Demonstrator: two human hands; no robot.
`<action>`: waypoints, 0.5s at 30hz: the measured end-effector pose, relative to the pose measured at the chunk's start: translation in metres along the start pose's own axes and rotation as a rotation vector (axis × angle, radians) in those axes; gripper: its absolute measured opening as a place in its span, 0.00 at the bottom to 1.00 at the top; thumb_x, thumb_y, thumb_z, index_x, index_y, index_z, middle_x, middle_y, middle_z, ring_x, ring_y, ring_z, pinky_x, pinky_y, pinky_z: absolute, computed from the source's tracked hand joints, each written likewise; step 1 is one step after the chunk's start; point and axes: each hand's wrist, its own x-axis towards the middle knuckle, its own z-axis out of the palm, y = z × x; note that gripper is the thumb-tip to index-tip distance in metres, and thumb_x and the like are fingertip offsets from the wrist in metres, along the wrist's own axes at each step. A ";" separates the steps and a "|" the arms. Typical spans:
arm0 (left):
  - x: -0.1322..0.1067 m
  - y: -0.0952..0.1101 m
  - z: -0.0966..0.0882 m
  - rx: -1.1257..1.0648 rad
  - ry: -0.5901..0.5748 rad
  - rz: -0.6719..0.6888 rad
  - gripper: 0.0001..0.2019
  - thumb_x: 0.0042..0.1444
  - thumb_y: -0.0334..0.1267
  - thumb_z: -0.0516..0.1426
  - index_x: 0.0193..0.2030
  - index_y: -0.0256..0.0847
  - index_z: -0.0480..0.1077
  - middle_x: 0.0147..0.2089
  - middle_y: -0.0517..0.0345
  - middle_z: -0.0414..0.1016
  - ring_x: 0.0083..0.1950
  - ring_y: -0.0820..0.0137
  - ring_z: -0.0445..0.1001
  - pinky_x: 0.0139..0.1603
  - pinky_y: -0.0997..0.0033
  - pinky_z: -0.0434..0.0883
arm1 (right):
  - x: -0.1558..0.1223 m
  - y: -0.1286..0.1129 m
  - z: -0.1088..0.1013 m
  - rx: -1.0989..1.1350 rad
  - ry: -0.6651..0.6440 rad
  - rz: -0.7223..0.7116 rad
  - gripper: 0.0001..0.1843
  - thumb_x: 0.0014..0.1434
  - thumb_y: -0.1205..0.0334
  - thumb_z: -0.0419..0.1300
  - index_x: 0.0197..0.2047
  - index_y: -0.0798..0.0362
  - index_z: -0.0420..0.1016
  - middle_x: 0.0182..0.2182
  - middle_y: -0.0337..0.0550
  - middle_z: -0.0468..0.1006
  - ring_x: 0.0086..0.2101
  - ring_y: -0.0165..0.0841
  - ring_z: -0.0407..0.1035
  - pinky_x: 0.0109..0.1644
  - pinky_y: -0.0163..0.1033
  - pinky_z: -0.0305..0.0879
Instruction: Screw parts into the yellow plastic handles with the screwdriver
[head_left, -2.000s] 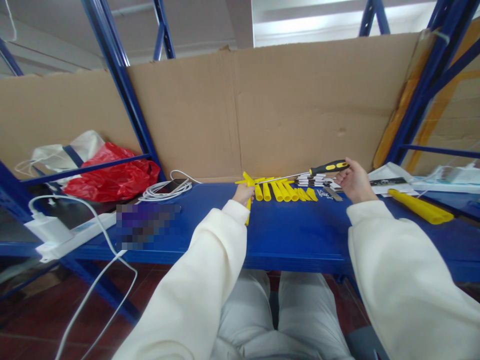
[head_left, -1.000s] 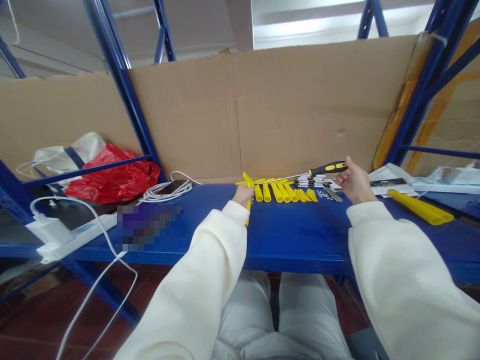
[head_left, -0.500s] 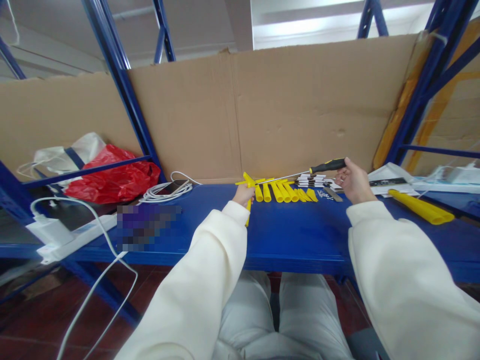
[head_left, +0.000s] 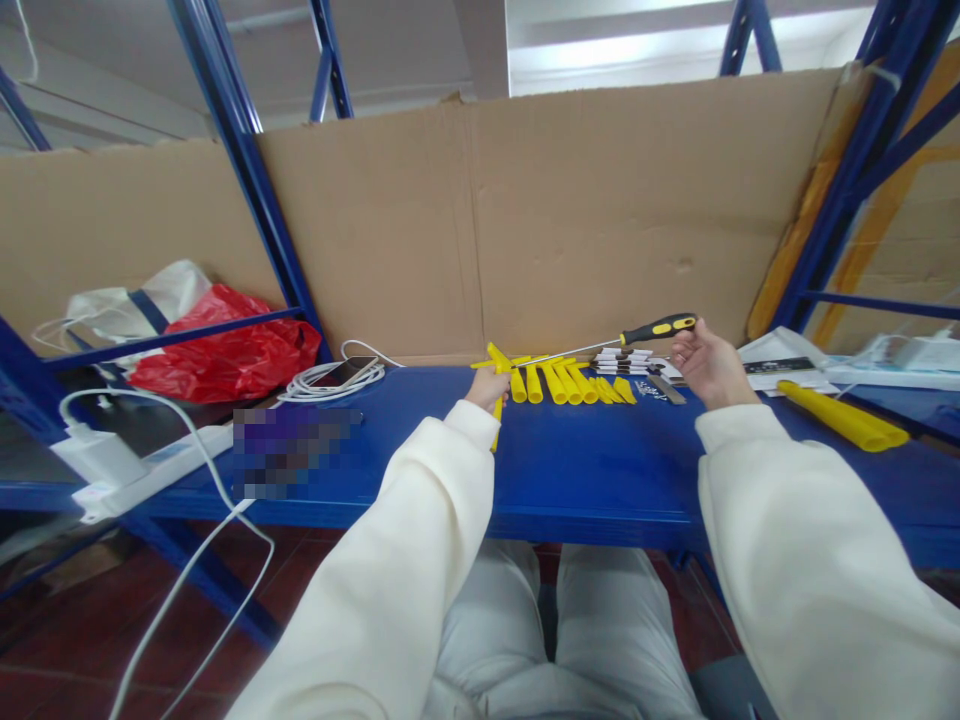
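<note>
Just past the left end of the row of yellow tubes [head_left: 558,388] on the bench [head_left: 592,460], the left hand [head_left: 489,388] is closed around a yellow part [head_left: 499,358], one leg of which sticks out below the fist, toward the person. The screwdriver [head_left: 625,338] lies between the hands, over the row: its long axis runs from left to right, its tip pointing left at the yellow part, its handle slanting upward beyond the row's right end. There the right hand [head_left: 709,365], nearer to the handle, pinches its butt between thumb and fingertips, the other fingers loosely curled. The tip reaches the left fist; whether it sits in a screw is too small to tell.
</note>
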 end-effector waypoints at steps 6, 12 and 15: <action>-0.002 0.001 0.000 0.001 0.002 -0.002 0.11 0.61 0.20 0.57 0.32 0.39 0.68 0.17 0.70 0.57 0.17 0.76 0.59 0.24 0.73 0.57 | -0.013 -0.003 0.011 -0.037 0.076 -0.016 0.22 0.69 0.57 0.66 0.26 0.49 0.63 0.17 0.30 0.63 0.16 0.26 0.55 0.18 0.31 0.55; 0.000 -0.001 0.000 -0.010 0.000 0.003 0.10 0.59 0.24 0.62 0.31 0.40 0.68 0.17 0.71 0.58 0.17 0.77 0.59 0.24 0.74 0.59 | -0.014 -0.007 0.012 -0.028 0.098 0.091 0.27 0.72 0.56 0.60 0.22 0.49 0.57 0.15 0.33 0.59 0.17 0.26 0.53 0.19 0.32 0.55; 0.002 -0.002 -0.001 -0.005 0.000 0.005 0.09 0.59 0.26 0.63 0.32 0.40 0.69 0.17 0.70 0.58 0.17 0.77 0.59 0.24 0.74 0.60 | -0.008 -0.004 0.006 -0.028 0.067 0.071 0.32 0.67 0.52 0.67 0.21 0.48 0.51 0.13 0.32 0.54 0.17 0.27 0.52 0.18 0.31 0.55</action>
